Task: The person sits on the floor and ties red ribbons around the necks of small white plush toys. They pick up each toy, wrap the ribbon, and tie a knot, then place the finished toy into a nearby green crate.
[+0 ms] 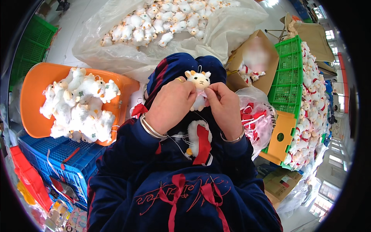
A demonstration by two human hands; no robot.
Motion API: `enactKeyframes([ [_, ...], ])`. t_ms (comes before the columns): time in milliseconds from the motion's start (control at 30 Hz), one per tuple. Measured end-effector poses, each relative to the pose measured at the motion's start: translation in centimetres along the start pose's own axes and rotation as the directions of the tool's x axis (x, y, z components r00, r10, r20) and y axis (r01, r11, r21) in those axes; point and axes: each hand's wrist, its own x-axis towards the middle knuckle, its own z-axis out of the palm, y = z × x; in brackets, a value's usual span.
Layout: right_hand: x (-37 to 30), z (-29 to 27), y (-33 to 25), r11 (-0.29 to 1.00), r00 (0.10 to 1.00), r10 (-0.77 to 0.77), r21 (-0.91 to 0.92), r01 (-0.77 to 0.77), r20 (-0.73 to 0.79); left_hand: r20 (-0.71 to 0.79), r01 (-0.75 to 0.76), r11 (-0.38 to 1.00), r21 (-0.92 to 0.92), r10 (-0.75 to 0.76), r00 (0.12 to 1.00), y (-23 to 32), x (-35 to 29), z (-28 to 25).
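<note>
A small white plush goat (199, 82) with tan horns and a hanging loop sits upright over my lap, facing up at me. Round its neck runs a thin pink ribbon (200, 93). My left hand (170, 103) is closed in a pinch on the ribbon at the toy's left side in the picture. From the other side my right hand (225, 108) pinches it between thumb and forefinger. Below, a second white plush toy (193, 136) lies on my lap, partly covered by a red fabric strip (203, 145). White cords trail beside it.
At left, an orange bin (33, 102) of white plush toys rests on a blue crate (83, 164). Ahead spreads a plastic sheet (91, 48) with many toys. At right are a cardboard box (266, 56), a bag of red and pink pieces (257, 123) and a green crate (288, 92).
</note>
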Motion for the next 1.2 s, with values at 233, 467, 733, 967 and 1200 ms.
enactKeyframes([
  [233, 0.1, -0.4, 0.3, 0.991, 0.996, 0.022, 0.129, -0.033, 0.086, 0.246, 0.373, 0.838, -0.399, -0.294, 0.923, -0.3, -0.2, -0.3],
  [467, 0.0, 0.0, 0.4, 0.995, 0.998, 0.019, 0.093, -0.025, 0.062, 0.399, 0.569, 0.617, -0.544, -0.407, 0.822, -0.1, -0.3, -1.1],
  [733, -0.1, 0.1, 0.5, 0.998, 0.999, -0.002, 0.063, -0.001, 0.051, 0.492, 0.636, 0.538, -0.553, -0.406, 0.77, -0.5, -0.5, -1.4],
  [967, -0.2, 0.3, 0.4, 0.995, 0.997, 0.018, 0.101, -0.026, 0.072, 0.434, 0.565, 0.605, -0.561, -0.366, 0.823, -0.4, -1.4, -0.9],
  [1200, 0.0, 0.6, 0.7, 0.996, 0.998, -0.008, 0.088, 0.003, 0.056, 0.143, 0.377, 0.772, -0.512, -0.356, 0.923, 0.6, -3.1, 1.0],
])
